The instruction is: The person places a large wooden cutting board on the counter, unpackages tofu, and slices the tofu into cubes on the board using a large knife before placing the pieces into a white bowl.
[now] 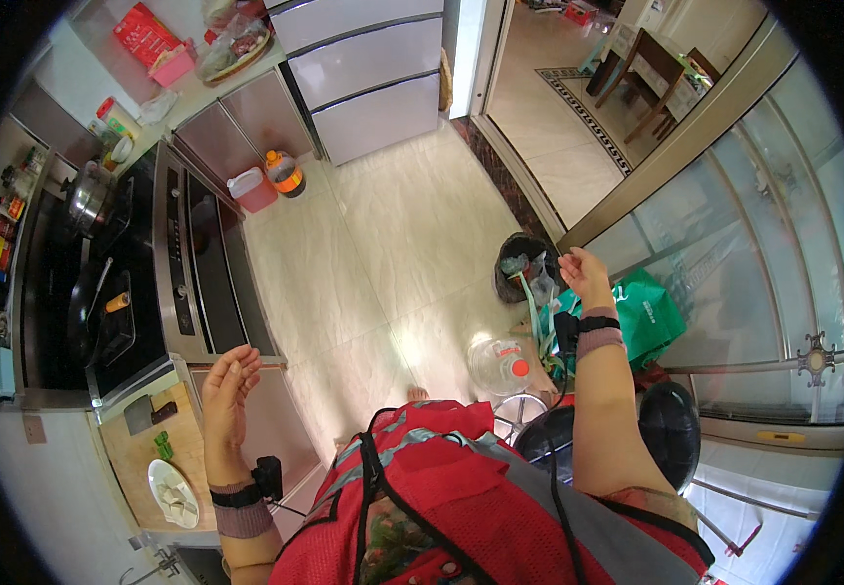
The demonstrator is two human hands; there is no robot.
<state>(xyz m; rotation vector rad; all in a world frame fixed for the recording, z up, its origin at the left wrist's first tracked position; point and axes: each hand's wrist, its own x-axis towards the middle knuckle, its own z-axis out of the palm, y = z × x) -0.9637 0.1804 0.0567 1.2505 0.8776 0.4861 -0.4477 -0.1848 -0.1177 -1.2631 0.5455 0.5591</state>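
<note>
Both hands are raised in front of me, apart, with nothing in either. My left hand [230, 387], fingers slightly curled, is over the counter's edge, nearest a wooden cutting board [119, 446]. On the board are a cleaver [141, 416], a bit of chopped green vegetable [163, 444] and an oval white plate [189, 512] with pale white pieces [171, 493]. My right hand [583, 274], its fingers loosely bent, appears above the floor beside a black-lined trash bin [511, 287] and a green bag [648, 318]. Each wrist wears a strapped device.
A gas stove [151, 292] holds a steel pot [91, 197] and a dark wok [82, 307]. On the tiled floor stand a clear plastic jug [491, 368], an orange-capped bottle [284, 175] and a pink container [252, 191]. A black-seated stool [550, 435] is beside me; a glass sliding door [751, 241] is right.
</note>
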